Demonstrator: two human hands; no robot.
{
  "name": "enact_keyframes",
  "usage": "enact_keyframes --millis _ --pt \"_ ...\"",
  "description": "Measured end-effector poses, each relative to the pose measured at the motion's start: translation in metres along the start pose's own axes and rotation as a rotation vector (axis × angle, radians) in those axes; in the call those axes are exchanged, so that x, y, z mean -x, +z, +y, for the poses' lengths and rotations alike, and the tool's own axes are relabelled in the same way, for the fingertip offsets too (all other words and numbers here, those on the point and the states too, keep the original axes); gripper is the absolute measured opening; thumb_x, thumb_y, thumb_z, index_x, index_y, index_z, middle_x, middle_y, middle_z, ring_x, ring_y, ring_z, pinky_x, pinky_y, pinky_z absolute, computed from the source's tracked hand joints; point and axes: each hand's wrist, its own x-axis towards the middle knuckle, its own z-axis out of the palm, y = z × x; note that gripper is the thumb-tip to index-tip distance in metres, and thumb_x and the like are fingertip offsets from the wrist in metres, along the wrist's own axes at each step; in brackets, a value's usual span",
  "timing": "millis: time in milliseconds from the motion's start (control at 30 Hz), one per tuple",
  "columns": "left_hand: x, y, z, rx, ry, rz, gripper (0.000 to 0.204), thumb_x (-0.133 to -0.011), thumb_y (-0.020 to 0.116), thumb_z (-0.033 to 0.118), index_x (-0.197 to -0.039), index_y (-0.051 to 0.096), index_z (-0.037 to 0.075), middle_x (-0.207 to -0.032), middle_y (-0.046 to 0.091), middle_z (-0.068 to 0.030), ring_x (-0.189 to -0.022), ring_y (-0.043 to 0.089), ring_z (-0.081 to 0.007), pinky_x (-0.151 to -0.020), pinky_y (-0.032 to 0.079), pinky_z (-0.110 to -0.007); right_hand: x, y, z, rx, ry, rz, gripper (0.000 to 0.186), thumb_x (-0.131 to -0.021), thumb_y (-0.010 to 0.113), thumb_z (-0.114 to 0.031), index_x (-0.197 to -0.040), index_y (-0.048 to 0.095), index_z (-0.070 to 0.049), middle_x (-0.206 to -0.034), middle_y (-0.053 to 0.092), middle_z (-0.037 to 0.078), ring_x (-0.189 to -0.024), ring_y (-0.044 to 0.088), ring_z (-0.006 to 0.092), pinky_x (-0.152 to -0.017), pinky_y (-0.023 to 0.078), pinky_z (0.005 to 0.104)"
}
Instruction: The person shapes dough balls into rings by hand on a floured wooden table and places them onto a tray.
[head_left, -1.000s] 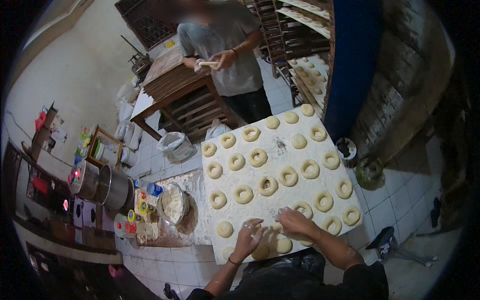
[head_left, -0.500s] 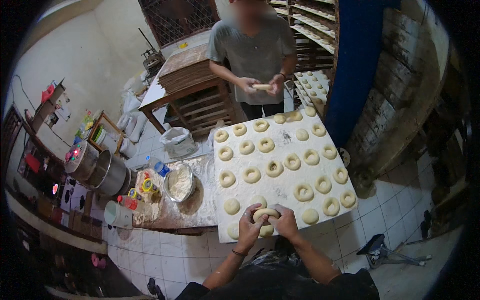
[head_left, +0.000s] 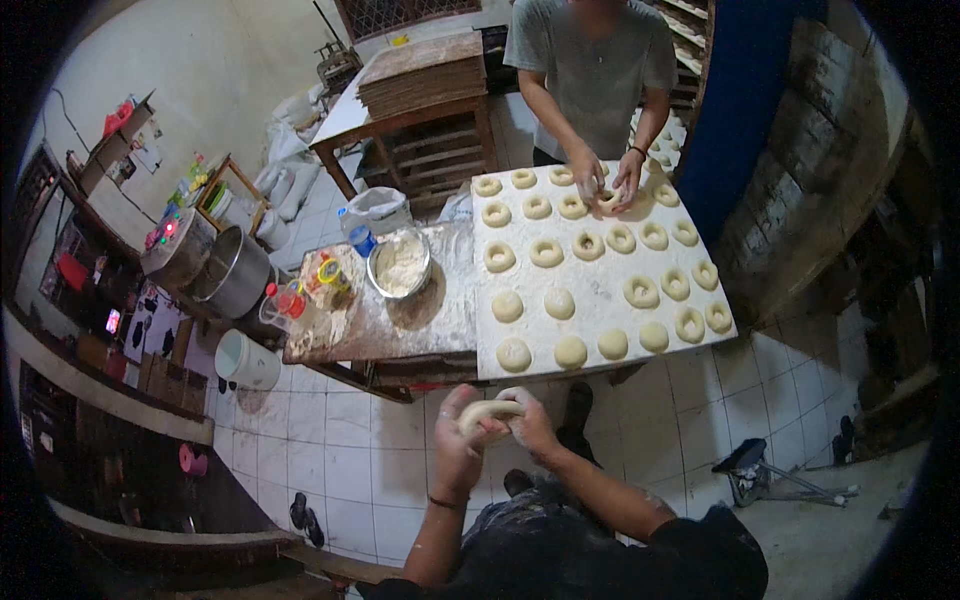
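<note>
Between my two hands, in front of the near edge of the board, is a pale dough ring. My left hand wraps its left side and my right hand grips its right side, fingers curled into the hole. Both hands are dusted with flour. Beyond them lies a floured white board with rows of dough pieces. Round dough balls without holes sit along its near edge and near left; dough rings fill much of the remainder.
Across the board a co-worker has both hands on a dough ring. Left of the board, a floury table bears a metal bowl of flour, jars and a bottle. A white bucket stands on the floor.
My hands, with the dough ring, have come off the board toward me and left. The co-worker has lowered a dough ring onto the board. My view has shifted too.
</note>
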Motion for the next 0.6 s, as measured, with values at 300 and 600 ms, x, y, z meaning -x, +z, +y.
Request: enact_keyframes --millis 300,600 --pt "0.047 -0.071 0.021 0.94 -0.347 -0.325 0.065 -0.083 0.047 0.04 -0.135 0.023 0.01 -0.107 0.052 -0.0176 -0.067 0.055 -0.0228 -0.066 0.047 -0.034 0.021 0.034 -0.05 -1.273 0.624 -0.602 0.04 -0.085 0.038 -0.023 -0.121 0.039 -0.007 -0.076 0.055 0.012 -0.055 0.05 0.0154 -0.049 0.047 0.0284" --pt "0.058 -0.045 0.029 0.538 -0.699 0.076 0.06 -0.086 0.039 0.048 -0.126 0.04 0.002 -0.068 0.052 -0.0074 -0.054 0.048 -0.0171 -0.062 0.045 -0.035 0.035 0.024 -0.069 -1.106 0.441 -0.474 0.043 -0.086 0.041 -0.03 -0.122 0.036 -0.007 -0.072 0.055 0.01 -0.054 0.053 0.0151 -0.045 0.046 0.0249"
